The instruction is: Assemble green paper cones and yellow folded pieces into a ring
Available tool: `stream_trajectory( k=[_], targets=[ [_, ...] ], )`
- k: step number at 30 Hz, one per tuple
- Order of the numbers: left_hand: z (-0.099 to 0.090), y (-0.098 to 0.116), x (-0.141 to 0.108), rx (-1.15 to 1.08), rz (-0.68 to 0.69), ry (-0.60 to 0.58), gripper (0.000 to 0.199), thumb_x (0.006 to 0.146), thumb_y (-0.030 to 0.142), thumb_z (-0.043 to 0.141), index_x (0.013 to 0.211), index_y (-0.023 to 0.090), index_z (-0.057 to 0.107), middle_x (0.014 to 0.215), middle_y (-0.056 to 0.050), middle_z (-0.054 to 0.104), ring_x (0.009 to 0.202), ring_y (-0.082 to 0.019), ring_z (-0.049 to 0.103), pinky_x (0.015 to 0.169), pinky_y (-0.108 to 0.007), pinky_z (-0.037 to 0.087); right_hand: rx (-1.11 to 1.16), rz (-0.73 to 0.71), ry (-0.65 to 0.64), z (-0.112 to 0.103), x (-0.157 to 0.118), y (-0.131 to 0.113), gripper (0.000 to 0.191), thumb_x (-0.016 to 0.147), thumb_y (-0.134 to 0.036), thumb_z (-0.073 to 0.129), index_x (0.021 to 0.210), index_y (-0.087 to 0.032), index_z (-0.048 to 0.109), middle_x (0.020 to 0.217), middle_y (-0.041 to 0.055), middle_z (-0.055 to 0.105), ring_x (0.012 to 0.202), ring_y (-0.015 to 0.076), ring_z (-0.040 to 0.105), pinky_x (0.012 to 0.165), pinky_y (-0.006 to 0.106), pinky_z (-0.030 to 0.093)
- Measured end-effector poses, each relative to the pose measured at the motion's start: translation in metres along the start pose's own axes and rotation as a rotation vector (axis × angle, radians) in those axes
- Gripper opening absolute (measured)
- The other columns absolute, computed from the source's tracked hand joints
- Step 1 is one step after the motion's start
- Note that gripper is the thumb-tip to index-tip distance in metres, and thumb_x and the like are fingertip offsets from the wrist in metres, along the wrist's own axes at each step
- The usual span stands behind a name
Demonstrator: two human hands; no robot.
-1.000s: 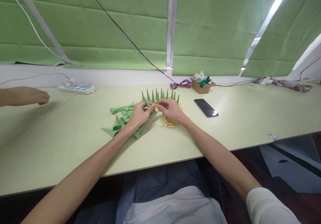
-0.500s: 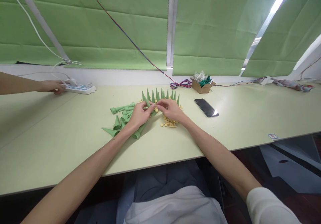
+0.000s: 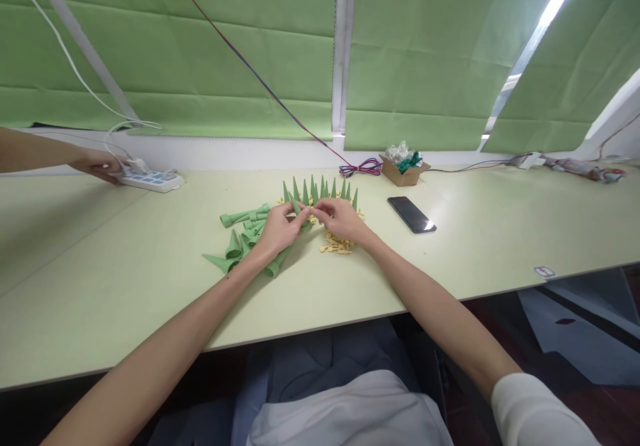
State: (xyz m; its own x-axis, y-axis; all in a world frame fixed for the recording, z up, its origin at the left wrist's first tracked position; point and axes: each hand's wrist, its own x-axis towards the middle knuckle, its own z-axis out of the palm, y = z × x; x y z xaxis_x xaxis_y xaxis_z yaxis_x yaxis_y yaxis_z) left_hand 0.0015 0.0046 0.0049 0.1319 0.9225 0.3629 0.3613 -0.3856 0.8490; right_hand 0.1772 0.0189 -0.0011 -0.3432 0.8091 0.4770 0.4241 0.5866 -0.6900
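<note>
My left hand (image 3: 281, 227) is closed around a green plastic cone (image 3: 294, 203), its pointed tip leaning up and left. Against it, the pinched fingers of my right hand (image 3: 341, 218) meet the left thumb; whatever they hold is too small and hidden to make out, perhaps a yellow piece. Several loose green cones (image 3: 233, 246) lie in a heap beside and below my left hand. Behind both hands stands a row of upright green cones (image 3: 313, 189) with yellow bits at their bases. Small yellow plastic pieces (image 3: 336, 243) are piled under my right hand.
A black phone (image 3: 412, 215) lies right of my hands. Behind it sits a small cardboard box (image 3: 404, 174) with plastic wrap, beside coiled wire (image 3: 363, 167). At the far left, another person's hand (image 3: 100, 165) touches a white power strip (image 3: 153, 181).
The other person's hand and the power strip have shifted slightly to the left. My own hands stay almost in the same place, fingertips still together.
</note>
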Motion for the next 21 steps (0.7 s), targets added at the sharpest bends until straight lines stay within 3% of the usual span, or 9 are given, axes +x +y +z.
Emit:
stream_trajectory(
  k=[3,18,21],
  targets=[
    [-0.0005,-0.0019,0.0007,0.018,-0.029,-0.059,0.023,0.088,0.037,0.063,0.092,0.016,0.067,0.042,0.007,0.046,0.034,-0.009,0.039,0.040,-0.022,0.032,-0.010,0.011,0.003,0.0003,0.0001,-0.0007,0.026,0.094,-0.033,0.054,0.075,-0.017,0.062,0.069,0.0002,0.061,0.062,0.0122,0.048,0.063,0.026,0.036],
    [0.0008,-0.0043,0.0007,0.033,-0.029,-0.042,0.029,0.089,0.043,0.062,0.091,0.014,0.067,0.041,0.006,0.046,0.033,-0.010,0.040,0.038,-0.022,0.032,-0.102,-0.006,0.036,0.0039,0.0008,0.0039,0.042,0.096,-0.041,0.048,0.061,-0.019,0.042,0.057,-0.0036,0.040,0.057,0.0111,0.033,0.058,0.027,0.027],
    [0.0017,-0.0027,0.0000,0.034,-0.020,-0.046,0.030,0.090,0.043,0.061,0.090,0.014,0.068,0.041,0.006,0.046,0.034,-0.010,0.040,0.038,-0.022,0.031,-0.125,0.003,0.030,0.0041,0.0009,0.0046,0.044,0.097,-0.040,0.046,0.059,-0.019,0.043,0.057,-0.0027,0.042,0.056,0.0113,0.034,0.058,0.028,0.026]
  ],
)
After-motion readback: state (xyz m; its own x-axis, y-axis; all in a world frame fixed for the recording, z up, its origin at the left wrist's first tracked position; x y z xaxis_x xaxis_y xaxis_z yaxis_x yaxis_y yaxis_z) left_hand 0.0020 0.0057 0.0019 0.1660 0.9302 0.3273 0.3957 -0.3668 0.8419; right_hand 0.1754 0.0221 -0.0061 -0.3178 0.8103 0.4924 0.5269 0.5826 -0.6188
